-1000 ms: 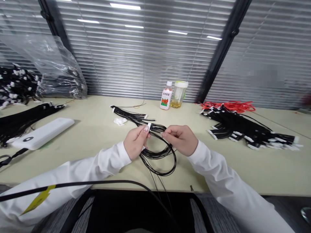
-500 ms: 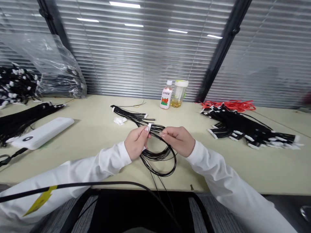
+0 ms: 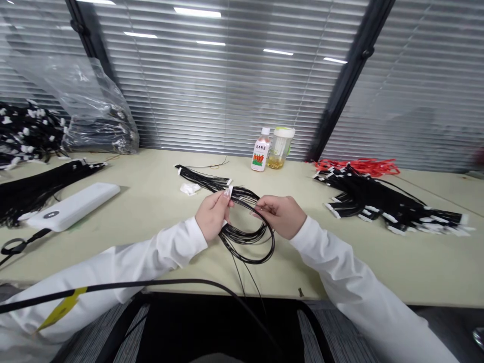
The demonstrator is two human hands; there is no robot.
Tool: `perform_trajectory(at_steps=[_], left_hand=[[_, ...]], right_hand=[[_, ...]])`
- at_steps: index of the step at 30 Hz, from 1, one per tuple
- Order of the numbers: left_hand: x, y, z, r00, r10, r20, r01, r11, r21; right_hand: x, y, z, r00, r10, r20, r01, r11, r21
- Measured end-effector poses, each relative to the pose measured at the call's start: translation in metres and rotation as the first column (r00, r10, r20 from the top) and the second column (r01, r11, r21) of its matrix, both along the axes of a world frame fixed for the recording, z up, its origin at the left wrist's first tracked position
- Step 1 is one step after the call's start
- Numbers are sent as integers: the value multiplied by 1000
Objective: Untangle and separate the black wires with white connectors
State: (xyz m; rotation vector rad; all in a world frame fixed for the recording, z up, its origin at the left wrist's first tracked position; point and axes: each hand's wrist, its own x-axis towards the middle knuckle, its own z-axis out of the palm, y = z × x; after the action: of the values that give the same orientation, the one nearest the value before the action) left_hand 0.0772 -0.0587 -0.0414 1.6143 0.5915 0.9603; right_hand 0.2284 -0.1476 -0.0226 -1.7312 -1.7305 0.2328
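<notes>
A bundle of thin black cables (image 3: 251,237) lies looped in a coil on the table in front of me. At the coil's left side, my left hand (image 3: 214,214) is closed on the bundle, with a small white connector (image 3: 229,190) showing above the thumb. My right hand (image 3: 283,216) is at the upper right of the coil, its thumb and fingers pinched on a black cable. Beyond my left hand the bundle's straight ends (image 3: 200,176) reach to the far left. Two loose strands hang over the table's front edge.
On the left are a white power bank (image 3: 75,206), black scissors (image 3: 18,247), more black cables (image 3: 41,181) and a clear plastic bag (image 3: 102,116). At the back stand a juice bottle (image 3: 260,150) and a cup (image 3: 280,148). Black cables (image 3: 370,194) and red strips (image 3: 363,166) lie right.
The view has shifted slightly. Both hands stay at the coil; the loop is drawn up a little, and my right hand's fingers have shifted slightly on the cable.
</notes>
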Motion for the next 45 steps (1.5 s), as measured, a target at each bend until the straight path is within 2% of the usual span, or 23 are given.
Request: perform_trajectory(at_steps=[5,6,8,9,10,13,14,16,21,24,27,31,35,40,42,45], left_hand=[[1,9,2,988,145,60,-145,989,-8],[1,11,2,984,166,63,-165,986,-12],[2,13,1,979,193,62,-193,981,-13],[2,13,1,977,202,60,-202,979,-8],[3,14,0,976,211,61,-211,977,0],[2,14,-1,967,243,76,-245,969,18],[2,14,-1,965,249,80,-252,968,25],[1,13,-1,965,250,83,-254,966,45],[0,12,0,969,225,106,-229,973,32],[1,10,0,968,217,130,-220,975,11],[1,9,1,968,214,129,-217,976,12],[0,7,3,969,217,114,-221,975,16],[0,6,4,967,232,108,-236,971,23],[0,7,4,968,223,116,-228,973,30],[0,7,3,970,217,112,-222,974,40],[0,7,3,972,210,111,-216,975,47]], right_hand=[[-5,-8,9,977,-211,36,200,961,191],[-7,-10,11,975,-220,22,211,957,198],[-12,-13,13,993,-112,-28,113,990,79],[-14,-14,13,997,-25,-74,22,999,-36],[-17,-15,13,990,47,-136,-69,984,-165],[-22,-15,9,958,104,-267,-228,843,-488],[-22,-15,7,956,100,-277,-242,802,-546],[-21,-14,2,951,107,-290,-267,759,-593],[-20,-10,-7,908,110,-404,-341,754,-561],[-28,-7,-9,895,89,-437,-343,764,-546],[-37,-5,-10,849,113,-516,-397,783,-480],[-42,-5,-12,745,156,-648,-490,788,-373],[-37,0,-19,645,158,-748,-558,766,-319],[-36,5,-28,471,144,-870,-627,749,-215],[-37,5,-27,504,123,-855,-608,754,-249],[-37,2,-23,638,118,-761,-563,745,-357]])
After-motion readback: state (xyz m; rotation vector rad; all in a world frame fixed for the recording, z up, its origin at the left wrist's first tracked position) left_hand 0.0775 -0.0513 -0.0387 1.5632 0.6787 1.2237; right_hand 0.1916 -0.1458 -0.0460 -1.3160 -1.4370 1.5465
